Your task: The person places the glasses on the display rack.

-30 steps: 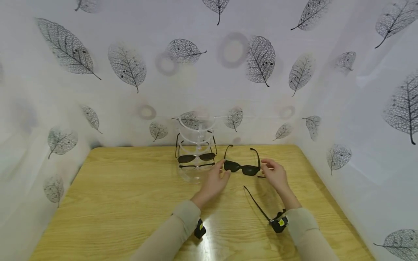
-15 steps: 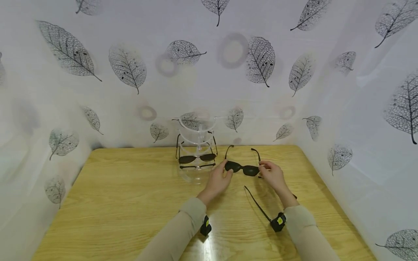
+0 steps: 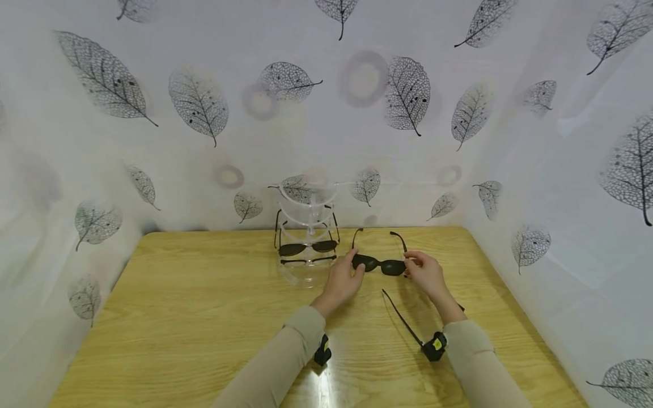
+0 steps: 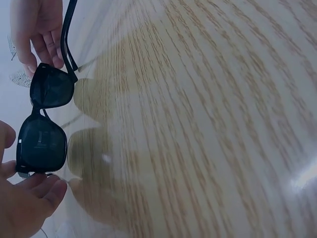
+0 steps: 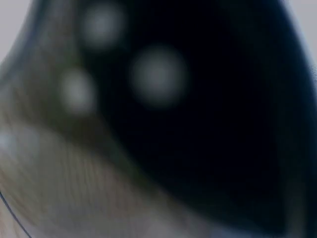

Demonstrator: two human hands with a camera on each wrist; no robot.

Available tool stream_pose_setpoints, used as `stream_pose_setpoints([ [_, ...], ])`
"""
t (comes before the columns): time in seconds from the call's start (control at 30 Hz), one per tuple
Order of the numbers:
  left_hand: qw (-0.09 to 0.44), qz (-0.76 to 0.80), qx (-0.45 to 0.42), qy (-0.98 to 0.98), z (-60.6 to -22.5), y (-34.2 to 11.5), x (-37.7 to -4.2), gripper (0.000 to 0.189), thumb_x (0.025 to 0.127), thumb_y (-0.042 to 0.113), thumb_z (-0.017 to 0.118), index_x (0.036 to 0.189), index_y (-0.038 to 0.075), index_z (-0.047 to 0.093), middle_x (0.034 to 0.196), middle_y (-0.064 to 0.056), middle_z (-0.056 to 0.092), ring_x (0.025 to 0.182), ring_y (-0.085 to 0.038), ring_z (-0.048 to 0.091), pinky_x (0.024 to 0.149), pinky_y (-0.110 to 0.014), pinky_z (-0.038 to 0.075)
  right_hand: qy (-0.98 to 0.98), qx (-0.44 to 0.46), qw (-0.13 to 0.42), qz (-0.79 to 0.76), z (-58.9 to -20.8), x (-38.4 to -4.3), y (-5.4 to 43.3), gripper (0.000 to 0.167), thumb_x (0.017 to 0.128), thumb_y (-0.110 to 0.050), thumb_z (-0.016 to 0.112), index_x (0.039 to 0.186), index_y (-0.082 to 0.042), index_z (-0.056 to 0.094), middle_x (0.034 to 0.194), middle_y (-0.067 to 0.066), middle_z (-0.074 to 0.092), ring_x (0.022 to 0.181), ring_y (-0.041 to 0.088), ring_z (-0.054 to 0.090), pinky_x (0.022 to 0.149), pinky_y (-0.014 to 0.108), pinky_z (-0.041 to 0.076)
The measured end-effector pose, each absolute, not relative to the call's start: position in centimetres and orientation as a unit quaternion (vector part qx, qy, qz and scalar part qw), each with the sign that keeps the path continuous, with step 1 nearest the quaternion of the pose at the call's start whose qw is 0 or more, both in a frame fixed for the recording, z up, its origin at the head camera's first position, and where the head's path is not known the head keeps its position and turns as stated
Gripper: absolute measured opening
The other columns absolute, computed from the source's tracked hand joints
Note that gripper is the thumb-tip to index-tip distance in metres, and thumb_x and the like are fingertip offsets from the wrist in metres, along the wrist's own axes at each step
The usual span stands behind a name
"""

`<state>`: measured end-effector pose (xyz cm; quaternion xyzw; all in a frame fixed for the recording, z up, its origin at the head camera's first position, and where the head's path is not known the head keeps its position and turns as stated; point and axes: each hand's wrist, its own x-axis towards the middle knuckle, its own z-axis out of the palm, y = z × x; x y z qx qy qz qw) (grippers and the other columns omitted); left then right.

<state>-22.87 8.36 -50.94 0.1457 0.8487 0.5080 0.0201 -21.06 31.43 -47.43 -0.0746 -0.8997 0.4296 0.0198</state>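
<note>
Two hands share one pair of black sunglasses (image 3: 393,267), just right of the clear display stand (image 3: 313,209). The left hand (image 3: 343,283) pinches one end of the front, its thumb lying over the edge of a lens in the head view; the right hand (image 3: 427,276) has its fingertips closed on the opposite end, near the hinge. Judging by the left wrist view, the front is raised off the wooden table (image 3: 204,306), and the temples stand spread, pointing away from the person. The main risk seems to be an uneven pull: if one hand rises or turns ahead of the other, the frame could twist at the bridge or slip from the fingertips. The thumb could also smear its lens. A swing to the left might knock the stand, disturbing the dark-lensed glasses (image 3: 292,249) and the thin-framed pair on the tier below them. Nearer the person, a pair of eyeglasses (image 3: 402,320) lies partly hidden under the right wrist and its camera (image 3: 435,347); a lowered forearm or dragged sleeve could snag or press it. The right wrist view is too blurred to settle how close they are.
</note>
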Motion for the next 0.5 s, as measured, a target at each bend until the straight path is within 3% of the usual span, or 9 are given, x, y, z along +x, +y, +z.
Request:
stream_pose_setpoints([
  [0.37, 0.011, 0.508, 0.137, 0.85, -50.5, 8.6, -22.8, 0.049, 0.109, 0.026, 0.054, 0.156, 0.011, 0.051, 0.152, -0.017, 0.059, 0.14, -0.036, 0.057, 0.114, -0.054, 0.049, -0.898, -0.089, 0.018, 0.43, -47.5, -21.1, 31.2, 0.041, 0.11, -0.02, 0.05, 0.143, 0.002, 0.062, 0.125, 0.029, 0.069, 0.104, 0.04, 0.072, 0.084, 0.043, 0.063],
  [0.5, -0.009, 0.526, 0.135, 0.84, -49.7, 8.5, -22.5, 0.046, 0.109, 0.025, 0.055, 0.153, 0.012, 0.055, 0.146, -0.016, 0.063, 0.131, -0.033, 0.063, 0.107, -0.052, 0.053, -0.898, -0.095, 0.037, 0.428, -47.0, -20.9, 31.2, 0.041, 0.111, -0.023, 0.05, 0.142, -0.001, 0.064, 0.125, 0.027, 0.07, 0.104, 0.04, 0.072, 0.079, 0.033, 0.063],
])
